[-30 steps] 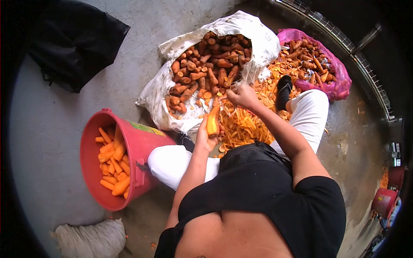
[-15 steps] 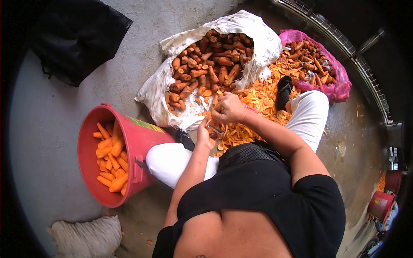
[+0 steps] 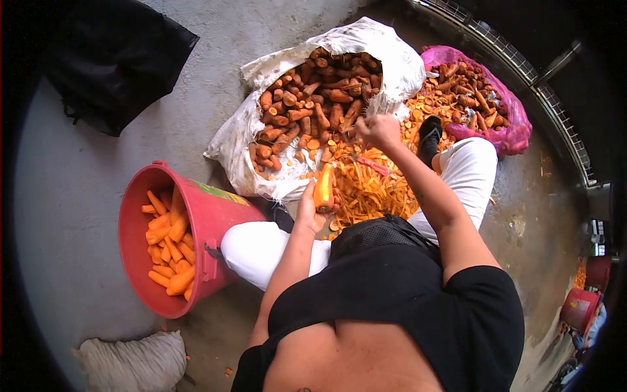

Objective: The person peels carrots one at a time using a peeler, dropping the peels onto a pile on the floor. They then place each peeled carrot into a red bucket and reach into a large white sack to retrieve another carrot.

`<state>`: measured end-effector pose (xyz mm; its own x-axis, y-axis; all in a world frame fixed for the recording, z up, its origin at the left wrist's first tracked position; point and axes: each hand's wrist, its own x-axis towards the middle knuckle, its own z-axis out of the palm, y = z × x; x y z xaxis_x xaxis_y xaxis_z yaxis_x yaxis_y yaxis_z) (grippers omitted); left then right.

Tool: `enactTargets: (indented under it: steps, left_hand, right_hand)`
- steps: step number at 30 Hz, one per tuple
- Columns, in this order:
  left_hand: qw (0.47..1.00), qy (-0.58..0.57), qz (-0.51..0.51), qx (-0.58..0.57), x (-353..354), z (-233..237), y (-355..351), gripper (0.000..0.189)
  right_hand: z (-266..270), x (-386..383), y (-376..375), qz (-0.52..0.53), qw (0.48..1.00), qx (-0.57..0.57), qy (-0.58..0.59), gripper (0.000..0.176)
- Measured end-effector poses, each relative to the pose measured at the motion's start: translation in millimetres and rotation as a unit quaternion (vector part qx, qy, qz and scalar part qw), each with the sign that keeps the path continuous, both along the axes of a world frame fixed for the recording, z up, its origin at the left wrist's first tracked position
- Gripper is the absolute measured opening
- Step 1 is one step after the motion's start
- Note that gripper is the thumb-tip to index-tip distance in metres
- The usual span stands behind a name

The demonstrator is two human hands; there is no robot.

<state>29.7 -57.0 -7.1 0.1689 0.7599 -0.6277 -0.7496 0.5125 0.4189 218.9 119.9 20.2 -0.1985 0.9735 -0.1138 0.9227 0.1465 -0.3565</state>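
Note:
A partly peeled carrot (image 3: pixel 324 188), bright orange along its upper side, rests in my left hand (image 3: pixel 308 210), whose fingers wrap round its lower end. My right hand (image 3: pixel 381 132) is closed in a fist above and to the right of the carrot, apart from it. What that hand grips is too small and blurred to make out. Beneath both hands spreads a heap of orange carrot peelings (image 3: pixel 382 195). A pink-red object (image 3: pixel 373 165) lies on the heap.
A white sack (image 3: pixel 385 55) of unpeeled carrots (image 3: pixel 320 117) lies open ahead. Beyond it at right sits a pink mesh bag (image 3: pixel 520 127) with more carrots. A red bucket (image 3: pixel 219 212) of peeled carrots (image 3: pixel 173 245) leans at my left. A black object (image 3: pixel 121 59) lies at upper left.
My right hand has moved away from my left, up and to the right. The carrot in my left hand now shows plainly, with a bright peeled side.

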Motion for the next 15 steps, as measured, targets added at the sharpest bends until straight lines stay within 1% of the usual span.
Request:
enactTargets:
  steps: [1,2,4,5,6,7,8,9,11,15]
  left_hand:
    - [0.999,-0.031,-0.01,-0.003,-4.6,-5.7,2.9,0.044]
    - [1.0,-0.019,-0.005,-0.01,-4.9,-12.1,6.3,0.043]
    - [1.0,0.005,0.003,-0.028,-0.7,-13.6,10.5,0.041]
    - [0.999,0.028,0.003,-0.024,0.5,-9.5,9.2,0.037]
    - [0.999,0.04,0.002,-0.032,1.5,-7.1,8.9,0.037]
    - [0.998,0.051,0.0,-0.039,2.5,-5.6,8.9,0.036]
    - [0.997,0.063,-0.001,-0.046,3.0,-5.1,9.1,0.036]
    - [0.997,0.037,0.021,-0.059,3.3,-7.9,9.8,0.036]
    - [0.999,0.029,0.023,-0.036,3.9,-12.5,8.5,0.034]
    - [1.0,0.012,0.007,0.02,4.2,-5.1,5.1,0.034]
  right_hand:
    - [15.3,-4.6,-16.0,0.039,0.997,-0.032,0.054,0.046]
    - [-15.3,-8.6,-16.9,0.07,0.993,0.006,0.09,0.048]
    - [-5.5,-22.1,-44.5,0.142,0.981,-0.012,0.133,0.046]
    - [-6.3,-26.8,-56.4,0.195,0.959,0.088,0.184,0.044]
    - [-6.9,-31.6,-66.3,0.246,0.922,0.188,0.231,0.041]
    - [-1.4,-37.5,-73.2,0.251,0.921,0.173,0.242,0.036]
    - [-9.1,-42.7,-74.6,0.26,0.915,0.184,0.248,0.034]
    - [-6.2,-45.5,-76.5,0.276,0.911,0.19,0.24,0.033]
    - [0.3,-47.9,-77.3,0.295,0.905,0.196,0.236,0.032]
    - [-0.5,-52.6,-75.2,0.305,0.898,0.198,0.248,0.033]
